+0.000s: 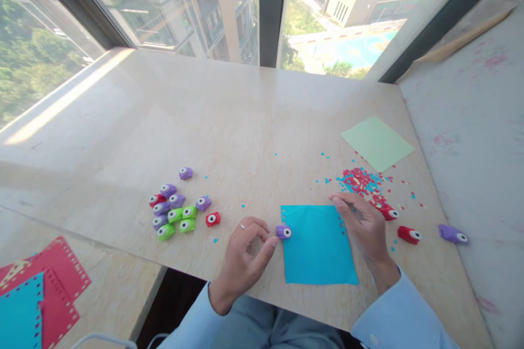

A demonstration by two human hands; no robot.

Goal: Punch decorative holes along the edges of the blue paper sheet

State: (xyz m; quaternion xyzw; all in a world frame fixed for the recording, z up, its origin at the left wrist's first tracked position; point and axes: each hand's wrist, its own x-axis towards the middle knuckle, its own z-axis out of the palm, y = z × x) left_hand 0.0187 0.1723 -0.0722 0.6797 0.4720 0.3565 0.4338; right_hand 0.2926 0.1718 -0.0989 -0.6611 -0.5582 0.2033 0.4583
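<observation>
A sheet of blue paper (317, 253) lies before me, with small punched holes along its upper left and right edges. On its left edge sits a purple craft punch (284, 232) with a star on its white button. My left hand (249, 248) is beside this punch, fingers curved and thumb apart from them; the thumb tip is at or very near the punch. Over the paper's upper right corner, my right hand (362, 223) has thumb and forefinger pinched together. Whatever is between those fingertips is too small to make out.
Red and blue confetti (360, 181) lies beyond my right hand, near a pale green sheet (377, 143). Two red punches (409, 235) and a purple punch (453, 234) lie right. Several more punches (175, 215) cluster left. Punched red sheets (67, 267) lie lower left.
</observation>
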